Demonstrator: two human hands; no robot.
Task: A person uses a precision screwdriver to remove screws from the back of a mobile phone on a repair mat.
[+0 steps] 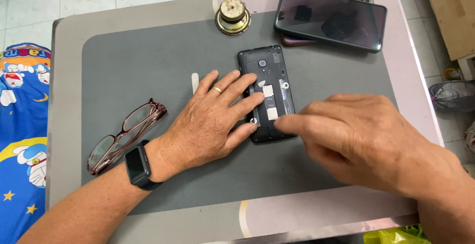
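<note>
A small black phone (267, 76) lies back-up on the grey mat (148, 66) with its rear cover off, card slots and camera exposed. My left hand (210, 123) lies flat on the mat, its fingers spread over the phone's left edge and pressing it down; it wears a ring and a dark wrist watch. My right hand (361, 137) comes in from the right, its fingertips resting on the phone's lower right part near the card slots. Whether those fingers pinch anything is hidden.
Brown-framed glasses (123, 135) lie left of my wrist. A white pry tool (195, 82) sits above my left hand. A round brass speaker part (232, 15) and a dark smartphone (330, 18) stacked on another lie at the back. Table edges run close on the right and front.
</note>
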